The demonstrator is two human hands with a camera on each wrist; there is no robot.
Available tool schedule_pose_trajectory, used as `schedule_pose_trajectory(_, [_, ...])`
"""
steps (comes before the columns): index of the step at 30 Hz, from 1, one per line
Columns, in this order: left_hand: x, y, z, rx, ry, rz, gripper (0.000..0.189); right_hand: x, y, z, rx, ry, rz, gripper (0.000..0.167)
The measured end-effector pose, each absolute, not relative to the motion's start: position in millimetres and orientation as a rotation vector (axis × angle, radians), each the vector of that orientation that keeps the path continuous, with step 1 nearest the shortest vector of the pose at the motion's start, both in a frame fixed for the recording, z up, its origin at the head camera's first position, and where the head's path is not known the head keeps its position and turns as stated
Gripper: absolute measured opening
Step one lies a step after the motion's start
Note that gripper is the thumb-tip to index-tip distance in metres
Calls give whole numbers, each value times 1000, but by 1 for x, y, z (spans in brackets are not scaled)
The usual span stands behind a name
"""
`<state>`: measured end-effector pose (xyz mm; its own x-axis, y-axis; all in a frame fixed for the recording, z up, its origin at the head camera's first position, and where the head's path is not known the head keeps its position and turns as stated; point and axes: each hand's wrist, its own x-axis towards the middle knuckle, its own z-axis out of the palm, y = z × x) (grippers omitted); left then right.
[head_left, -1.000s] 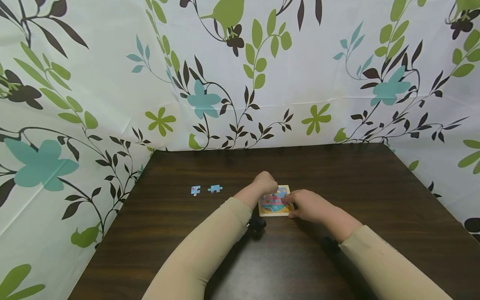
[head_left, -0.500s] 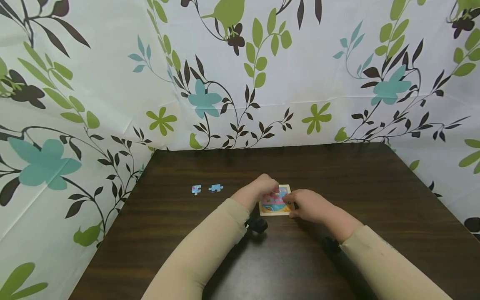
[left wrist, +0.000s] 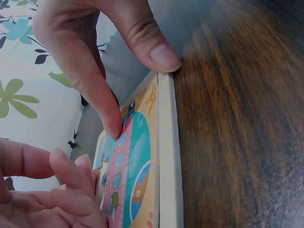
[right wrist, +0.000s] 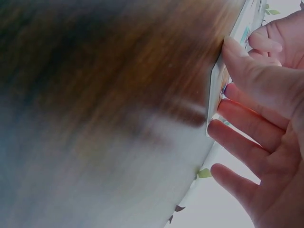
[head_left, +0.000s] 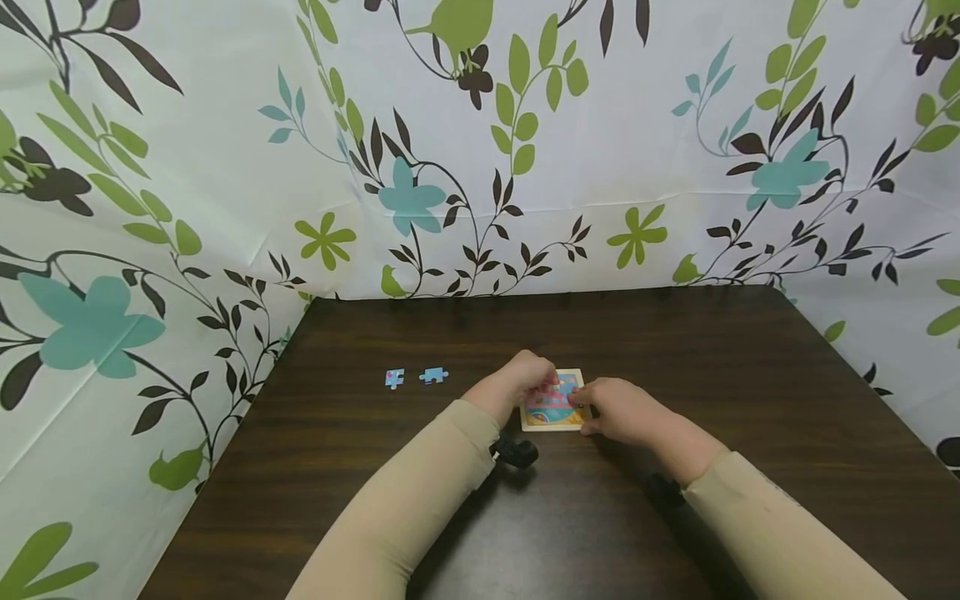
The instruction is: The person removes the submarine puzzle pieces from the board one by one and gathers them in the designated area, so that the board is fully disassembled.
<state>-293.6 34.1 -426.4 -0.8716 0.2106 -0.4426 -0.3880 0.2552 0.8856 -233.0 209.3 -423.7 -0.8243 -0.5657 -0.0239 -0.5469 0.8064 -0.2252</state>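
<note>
A small jigsaw puzzle in a pale wooden tray [head_left: 552, 427] lies on the dark table, its picture pink, teal and orange. My left hand [head_left: 522, 375] is over its upper left part, fingers bent at the picture; in the left wrist view these curled fingers [left wrist: 71, 183] are beside some blue pieces, and I cannot tell if they pinch one. My right hand [head_left: 619, 410] holds the tray's near right corner. Its thumb [right wrist: 247, 61] is against the tray's edge, while the index fingertip [left wrist: 111, 126] touches the picture.
Two loose blue jigsaw pieces lie to the left: one piece [head_left: 394, 379] with pink on it, the other piece [head_left: 433, 376] beside it. The brown table [head_left: 337, 467] ends at a hanging leaf-patterned cloth [head_left: 450, 208]. A black wrist device [head_left: 516, 452] sits below the left wrist.
My left hand has come slightly down over the tray, and its fingers have shifted on the picture's upper left. The right hand keeps its place at the corner. The loose pieces still lie there.
</note>
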Motion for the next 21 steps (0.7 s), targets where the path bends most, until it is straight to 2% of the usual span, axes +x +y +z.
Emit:
schedule_pose_trajectory(17, [-283, 31, -416, 38, 1964, 1521, 20, -230, 209, -424, -865, 2889, -331, 46])
schedule_pose_trajectory(21, [-281, 33, -416, 17, 1897, 1580, 23, -231, 208, -424, -868, 2886, -346, 45])
